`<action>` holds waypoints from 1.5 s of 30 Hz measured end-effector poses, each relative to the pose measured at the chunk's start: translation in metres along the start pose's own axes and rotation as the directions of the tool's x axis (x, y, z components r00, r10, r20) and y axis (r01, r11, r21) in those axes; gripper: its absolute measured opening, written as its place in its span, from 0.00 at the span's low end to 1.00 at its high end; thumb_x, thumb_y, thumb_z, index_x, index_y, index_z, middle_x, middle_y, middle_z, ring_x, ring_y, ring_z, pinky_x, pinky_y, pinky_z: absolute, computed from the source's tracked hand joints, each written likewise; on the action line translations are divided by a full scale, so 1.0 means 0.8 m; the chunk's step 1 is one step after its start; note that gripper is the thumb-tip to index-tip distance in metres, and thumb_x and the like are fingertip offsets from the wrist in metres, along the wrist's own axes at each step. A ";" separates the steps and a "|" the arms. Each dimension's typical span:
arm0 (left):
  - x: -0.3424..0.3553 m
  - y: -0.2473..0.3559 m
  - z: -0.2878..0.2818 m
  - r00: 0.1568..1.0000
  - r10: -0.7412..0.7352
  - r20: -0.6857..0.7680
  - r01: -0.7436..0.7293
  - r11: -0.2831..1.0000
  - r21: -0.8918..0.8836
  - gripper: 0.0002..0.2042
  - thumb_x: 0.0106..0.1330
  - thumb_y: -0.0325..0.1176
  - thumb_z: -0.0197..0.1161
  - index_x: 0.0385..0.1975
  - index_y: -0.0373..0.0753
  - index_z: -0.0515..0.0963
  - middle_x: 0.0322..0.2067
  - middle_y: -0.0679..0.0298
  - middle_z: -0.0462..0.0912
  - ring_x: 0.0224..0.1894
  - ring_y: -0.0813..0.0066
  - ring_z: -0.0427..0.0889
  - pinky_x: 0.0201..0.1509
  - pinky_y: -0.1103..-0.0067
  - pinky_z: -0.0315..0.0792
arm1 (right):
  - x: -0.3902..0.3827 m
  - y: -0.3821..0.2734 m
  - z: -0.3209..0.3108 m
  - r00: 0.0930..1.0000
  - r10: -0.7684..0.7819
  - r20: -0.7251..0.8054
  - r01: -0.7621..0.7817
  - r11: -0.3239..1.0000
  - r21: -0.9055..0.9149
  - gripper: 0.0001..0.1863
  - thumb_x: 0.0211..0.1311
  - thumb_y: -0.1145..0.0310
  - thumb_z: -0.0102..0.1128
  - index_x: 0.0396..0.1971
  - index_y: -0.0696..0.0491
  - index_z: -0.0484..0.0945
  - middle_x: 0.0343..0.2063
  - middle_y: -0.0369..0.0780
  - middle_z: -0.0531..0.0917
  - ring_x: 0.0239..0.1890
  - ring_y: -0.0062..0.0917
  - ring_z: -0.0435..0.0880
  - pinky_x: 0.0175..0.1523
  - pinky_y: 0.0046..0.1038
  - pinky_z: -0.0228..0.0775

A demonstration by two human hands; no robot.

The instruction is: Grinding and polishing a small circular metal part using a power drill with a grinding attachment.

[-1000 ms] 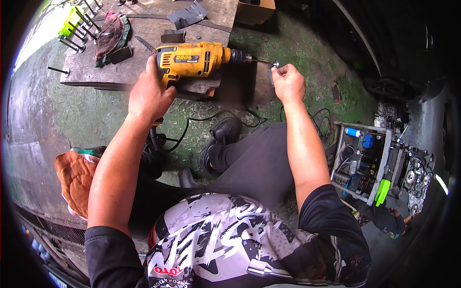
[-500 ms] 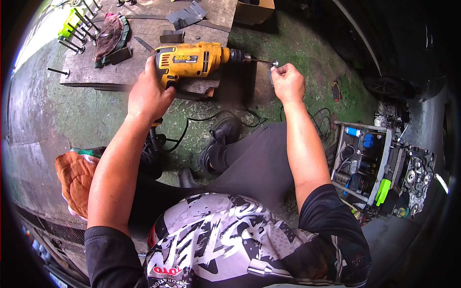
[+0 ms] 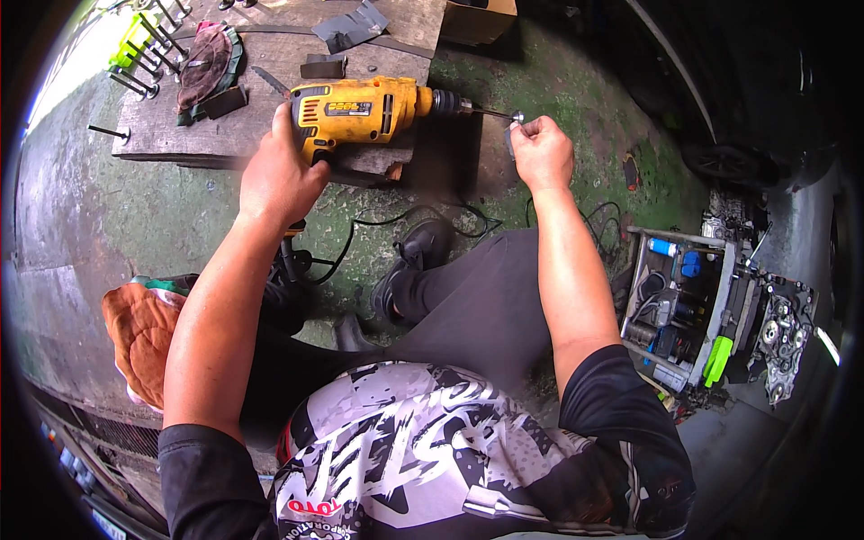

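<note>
Our left hand (image 3: 274,175) gripping yellow electric drill (image 3: 360,110) over wooden board (image 3: 162,135), our right hand (image 3: 540,151) closed on small grey piece (image 3: 510,139) at valve stem (image 3: 493,113) in chuck, toolbox (image 3: 679,306) to our right

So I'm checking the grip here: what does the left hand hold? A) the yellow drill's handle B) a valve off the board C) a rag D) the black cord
A: the left hand is wrapped round the handle of the yellow drill, while the right hand pinches something small at the tip of the rod in the chuck.
</note>
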State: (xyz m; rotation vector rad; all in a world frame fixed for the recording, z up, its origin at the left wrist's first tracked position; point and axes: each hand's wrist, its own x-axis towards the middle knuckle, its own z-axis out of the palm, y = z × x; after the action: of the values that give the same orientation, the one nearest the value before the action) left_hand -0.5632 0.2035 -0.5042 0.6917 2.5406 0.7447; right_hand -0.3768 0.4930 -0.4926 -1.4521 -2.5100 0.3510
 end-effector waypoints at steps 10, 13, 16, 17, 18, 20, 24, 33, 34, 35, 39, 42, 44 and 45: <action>0.001 0.000 0.001 1.000 0.001 -0.004 -0.001 1.000 0.002 0.45 0.53 0.36 0.67 0.71 0.33 0.52 0.56 0.35 0.74 0.58 0.40 0.76 0.63 0.61 0.71 | -0.001 -0.003 -0.001 1.000 0.020 0.006 -0.020 1.000 -0.021 0.13 0.56 0.57 0.69 0.29 0.51 0.83 0.28 0.44 0.87 0.35 0.40 0.88 0.44 0.38 0.78; 0.001 -0.002 0.002 1.000 -0.007 -0.001 0.007 1.000 0.007 0.45 0.53 0.36 0.67 0.71 0.33 0.52 0.57 0.35 0.74 0.58 0.40 0.76 0.63 0.61 0.71 | 0.000 -0.004 -0.002 1.000 0.026 0.007 -0.026 0.999 -0.020 0.13 0.56 0.56 0.69 0.29 0.51 0.83 0.28 0.44 0.87 0.35 0.40 0.88 0.44 0.38 0.78; 0.001 -0.004 0.003 1.000 -0.002 -0.010 0.002 1.000 0.014 0.45 0.53 0.36 0.67 0.71 0.33 0.52 0.57 0.35 0.74 0.58 0.41 0.76 0.63 0.61 0.71 | 0.000 -0.004 -0.002 0.999 0.032 0.005 -0.032 0.999 -0.009 0.13 0.56 0.56 0.69 0.28 0.52 0.83 0.28 0.44 0.87 0.35 0.40 0.88 0.44 0.37 0.78; 0.002 -0.004 0.003 1.000 0.003 -0.014 -0.003 1.000 0.018 0.45 0.53 0.36 0.67 0.71 0.33 0.52 0.56 0.35 0.74 0.58 0.41 0.77 0.63 0.62 0.71 | 0.001 -0.003 -0.002 0.999 0.034 0.001 -0.034 0.999 0.003 0.14 0.56 0.56 0.69 0.28 0.52 0.83 0.28 0.45 0.87 0.35 0.40 0.88 0.44 0.37 0.78; 0.002 -0.004 0.003 1.000 0.003 -0.014 -0.003 1.000 0.018 0.45 0.53 0.36 0.67 0.71 0.33 0.52 0.56 0.35 0.74 0.58 0.41 0.77 0.63 0.62 0.71 | 0.001 -0.002 -0.002 0.999 0.035 0.001 -0.035 0.999 0.003 0.14 0.56 0.56 0.69 0.28 0.52 0.83 0.28 0.45 0.87 0.35 0.40 0.88 0.44 0.37 0.78; 0.002 -0.004 0.004 1.000 0.006 -0.008 -0.006 1.000 0.021 0.45 0.53 0.36 0.67 0.71 0.32 0.52 0.56 0.35 0.74 0.58 0.41 0.77 0.63 0.62 0.71 | 0.003 0.000 -0.001 0.999 0.038 -0.033 -0.037 0.999 0.016 0.14 0.56 0.56 0.69 0.28 0.52 0.83 0.28 0.45 0.87 0.35 0.40 0.88 0.44 0.37 0.78; 0.002 -0.004 0.002 1.000 0.008 -0.003 -0.008 1.000 0.019 0.45 0.53 0.36 0.67 0.71 0.32 0.52 0.56 0.35 0.74 0.58 0.41 0.77 0.63 0.62 0.72 | 0.004 0.000 0.000 0.999 0.043 -0.022 -0.042 0.998 0.035 0.14 0.56 0.56 0.69 0.28 0.52 0.83 0.28 0.45 0.87 0.35 0.40 0.88 0.44 0.38 0.78; 0.002 -0.001 0.003 1.000 0.004 -0.008 -0.004 1.000 0.026 0.45 0.53 0.36 0.68 0.71 0.32 0.53 0.56 0.35 0.75 0.58 0.41 0.77 0.62 0.62 0.72 | 0.006 0.000 -0.002 0.998 0.059 -0.014 -0.059 0.998 0.035 0.14 0.55 0.56 0.70 0.29 0.52 0.83 0.29 0.45 0.87 0.36 0.39 0.88 0.45 0.37 0.78; 0.001 -0.002 0.003 1.000 0.003 -0.009 -0.003 1.000 0.024 0.45 0.53 0.36 0.68 0.71 0.32 0.52 0.55 0.36 0.75 0.58 0.41 0.77 0.62 0.62 0.72 | 0.004 -0.004 -0.004 0.997 0.069 0.016 -0.070 0.997 0.031 0.14 0.55 0.56 0.70 0.29 0.52 0.84 0.29 0.45 0.87 0.36 0.39 0.88 0.45 0.37 0.78; 0.001 -0.003 0.003 1.000 0.001 -0.010 0.000 1.000 0.021 0.45 0.54 0.36 0.68 0.71 0.32 0.52 0.55 0.36 0.75 0.58 0.41 0.77 0.62 0.62 0.72 | 0.003 -0.006 -0.004 0.996 0.079 0.047 -0.081 0.996 0.027 0.14 0.55 0.56 0.70 0.29 0.52 0.84 0.30 0.46 0.87 0.37 0.39 0.88 0.46 0.37 0.78; 0.002 -0.006 0.005 1.000 0.007 -0.024 -0.006 1.000 0.023 0.45 0.54 0.37 0.68 0.71 0.32 0.52 0.55 0.36 0.76 0.57 0.41 0.77 0.62 0.61 0.72 | 0.009 0.013 0.003 0.995 0.047 0.085 -0.050 0.998 0.026 0.13 0.56 0.57 0.70 0.31 0.51 0.84 0.30 0.43 0.88 0.36 0.35 0.88 0.45 0.34 0.78; 0.002 -0.004 0.003 1.000 -0.002 -0.027 0.003 1.000 0.031 0.45 0.54 0.37 0.68 0.71 0.34 0.51 0.54 0.36 0.76 0.56 0.40 0.78 0.60 0.60 0.73 | 0.015 0.053 0.002 0.989 -0.068 0.132 0.016 0.931 0.365 0.11 0.61 0.64 0.70 0.37 0.54 0.83 0.28 0.39 0.88 0.33 0.21 0.85 0.40 0.25 0.75; 0.004 0.000 0.002 1.000 -0.022 0.014 0.022 0.999 0.023 0.45 0.54 0.37 0.67 0.72 0.37 0.51 0.53 0.36 0.77 0.54 0.39 0.79 0.59 0.59 0.74 | 0.024 0.075 -0.006 0.989 -0.123 0.084 0.055 0.825 0.563 0.09 0.63 0.69 0.69 0.39 0.57 0.82 0.29 0.34 0.86 0.32 0.17 0.82 0.40 0.22 0.75; 0.005 -0.003 0.003 0.999 -0.032 0.011 0.031 0.999 0.016 0.45 0.54 0.37 0.67 0.72 0.37 0.51 0.53 0.36 0.77 0.54 0.39 0.79 0.59 0.59 0.74 | 0.028 0.079 -0.010 0.988 -0.139 0.065 0.066 0.770 0.635 0.09 0.63 0.70 0.68 0.39 0.57 0.82 0.29 0.33 0.85 0.32 0.15 0.81 0.40 0.21 0.75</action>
State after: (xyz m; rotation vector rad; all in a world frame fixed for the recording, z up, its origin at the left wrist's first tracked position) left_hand -0.5659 0.2051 -0.5083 0.6576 2.5435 0.7088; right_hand -0.3339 0.5439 -0.5030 -1.0298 -2.1887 1.1527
